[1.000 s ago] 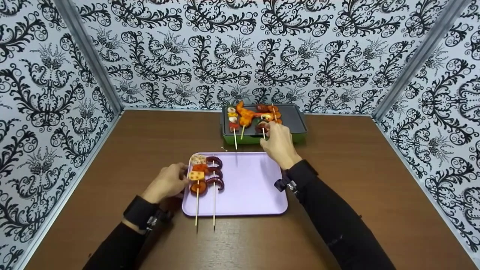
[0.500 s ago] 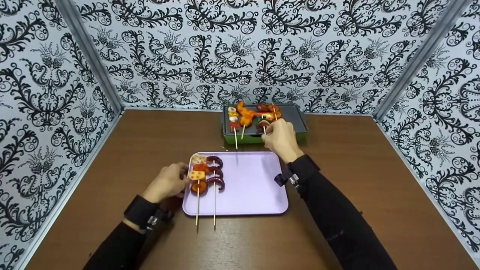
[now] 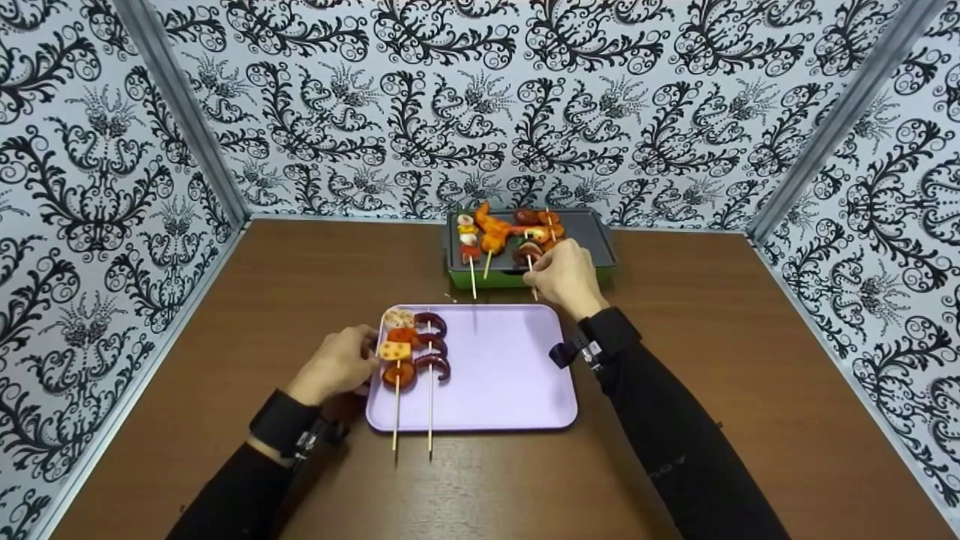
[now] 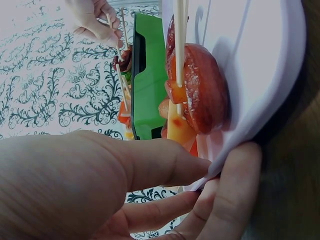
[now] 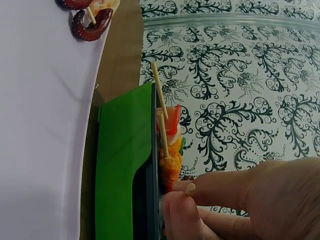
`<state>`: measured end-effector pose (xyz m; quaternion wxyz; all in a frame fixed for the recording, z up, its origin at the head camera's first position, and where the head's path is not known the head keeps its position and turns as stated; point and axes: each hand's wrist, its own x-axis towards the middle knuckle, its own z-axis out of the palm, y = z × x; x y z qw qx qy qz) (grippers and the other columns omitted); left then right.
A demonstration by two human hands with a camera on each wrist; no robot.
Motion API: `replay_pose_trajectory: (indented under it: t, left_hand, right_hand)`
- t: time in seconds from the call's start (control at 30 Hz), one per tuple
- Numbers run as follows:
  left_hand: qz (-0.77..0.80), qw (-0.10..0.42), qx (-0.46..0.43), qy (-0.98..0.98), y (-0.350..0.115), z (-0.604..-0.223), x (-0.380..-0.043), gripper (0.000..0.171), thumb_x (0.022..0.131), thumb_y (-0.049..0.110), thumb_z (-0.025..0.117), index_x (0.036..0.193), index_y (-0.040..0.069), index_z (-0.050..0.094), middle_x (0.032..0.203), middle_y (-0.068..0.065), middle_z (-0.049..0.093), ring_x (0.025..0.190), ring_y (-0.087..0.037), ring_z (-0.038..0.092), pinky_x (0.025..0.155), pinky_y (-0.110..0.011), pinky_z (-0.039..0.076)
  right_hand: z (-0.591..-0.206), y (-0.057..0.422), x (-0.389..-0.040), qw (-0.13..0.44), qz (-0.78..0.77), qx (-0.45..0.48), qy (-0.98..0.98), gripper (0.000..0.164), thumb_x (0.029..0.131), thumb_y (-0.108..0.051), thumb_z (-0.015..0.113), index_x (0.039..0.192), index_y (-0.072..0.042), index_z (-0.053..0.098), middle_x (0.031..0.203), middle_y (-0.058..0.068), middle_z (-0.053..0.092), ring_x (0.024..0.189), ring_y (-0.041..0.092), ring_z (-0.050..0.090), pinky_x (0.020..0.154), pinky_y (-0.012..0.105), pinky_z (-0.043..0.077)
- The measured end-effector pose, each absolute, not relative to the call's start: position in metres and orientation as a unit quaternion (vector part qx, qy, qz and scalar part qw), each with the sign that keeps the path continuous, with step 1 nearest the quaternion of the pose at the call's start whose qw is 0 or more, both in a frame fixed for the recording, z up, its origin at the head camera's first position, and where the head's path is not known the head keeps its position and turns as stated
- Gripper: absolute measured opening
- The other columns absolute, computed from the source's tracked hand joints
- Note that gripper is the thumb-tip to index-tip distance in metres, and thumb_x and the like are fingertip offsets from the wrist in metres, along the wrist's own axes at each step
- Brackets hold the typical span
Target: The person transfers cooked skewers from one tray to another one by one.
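Jutting over the table (image 3: 480,487), the bare ends of the cheese skewer (image 3: 394,350) and the octopus skewer (image 3: 437,364) clear the near rim of the tray (image 3: 499,375), which probably leaves them easy to grasp; their food lies side by side along the tray's left part; the left hand (image 3: 336,364) pinches the left rim, thumb on one side and fingers on the other, seemingly to steady it; farther off, the right hand (image 3: 566,281) pinches the stick of the dark skewer (image 3: 527,255) between thumb and finger (the tip pokes out in the right wrist view), probably to stay off the food; that food is at the front of the grill (image 3: 589,238), though I cannot tell whether it touches the plate; beside it the tomato skewer (image 3: 470,252) and chicken skewer (image 3: 493,241) point their sticks outward, handy from this side; behind stands the wall (image 3: 480,142).
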<state>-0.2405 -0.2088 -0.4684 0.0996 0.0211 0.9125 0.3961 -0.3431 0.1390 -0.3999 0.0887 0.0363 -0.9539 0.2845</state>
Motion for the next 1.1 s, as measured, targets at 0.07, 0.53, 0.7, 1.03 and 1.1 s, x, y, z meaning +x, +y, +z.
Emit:
replay_pose_trajectory:
  t: [0.07, 0.53, 0.7, 1.03, 1.1]
  left_hand:
    - [0.401, 0.103, 0.021, 0.91, -0.209, -0.468, -0.24, 0.049, 0.092, 0.003, 0.066, 0.138, -0.004, 0.053, 0.096, -0.015, 0.063, 0.078, -0.025, 0.067, 0.056, -0.035, 0.062]
    - [0.403, 0.107, 0.015, 0.909, -0.208, -0.468, -0.24, 0.047, 0.093, 0.002, 0.064, 0.138, -0.003, 0.054, 0.096, -0.015, 0.063, 0.079, -0.025, 0.068, 0.056, -0.034, 0.062]
    - [0.401, 0.109, 0.012, 0.91, -0.208, -0.467, -0.24, 0.047, 0.093, 0.002, 0.065, 0.139, -0.003, 0.053, 0.096, -0.015, 0.063, 0.078, -0.026, 0.068, 0.056, -0.034, 0.062]
    - [0.39, 0.098, 0.021, 0.916, -0.21, -0.47, -0.241, 0.047, 0.093, 0.004, 0.066, 0.137, -0.004, 0.054, 0.102, -0.016, 0.065, 0.084, -0.027, 0.069, 0.055, -0.033, 0.062]
    - [0.384, 0.091, 0.026, 0.918, -0.21, -0.47, -0.241, 0.047, 0.092, 0.004, 0.066, 0.136, -0.005, 0.055, 0.103, -0.016, 0.066, 0.086, -0.027, 0.068, 0.055, -0.032, 0.061]
  right_hand:
    - [-0.401, 0.14, -0.343, 0.081, 0.294, 0.033, -0.952, 0.014, 0.08, -0.024, 0.084, 0.085, -0.012, 0.082, 0.098, 0.01, 0.075, 0.095, 0.03, 0.067, 0.089, 0.042, 0.055]
    - [-0.407, 0.142, -0.348, 0.04, 0.354, -0.005, -0.934, 0.01, 0.079, -0.019, 0.085, 0.077, -0.012, 0.079, 0.082, 0.004, 0.072, 0.073, 0.021, 0.069, 0.076, 0.032, 0.058]
    - [-0.409, 0.142, -0.348, 0.044, 0.36, -0.007, -0.932, 0.009, 0.08, -0.017, 0.083, 0.076, -0.011, 0.079, 0.078, 0.004, 0.073, 0.07, 0.021, 0.069, 0.071, 0.033, 0.059]
    - [-0.412, 0.143, -0.348, 0.076, 0.363, -0.005, -0.929, 0.005, 0.077, -0.018, 0.079, 0.075, -0.013, 0.078, 0.078, 0.003, 0.072, 0.077, 0.023, 0.068, 0.076, 0.034, 0.057]
    - [-0.413, 0.144, -0.347, 0.089, 0.361, 0.0, -0.928, 0.005, 0.075, -0.018, 0.078, 0.075, -0.013, 0.079, 0.078, 0.003, 0.072, 0.08, 0.024, 0.067, 0.079, 0.036, 0.057]
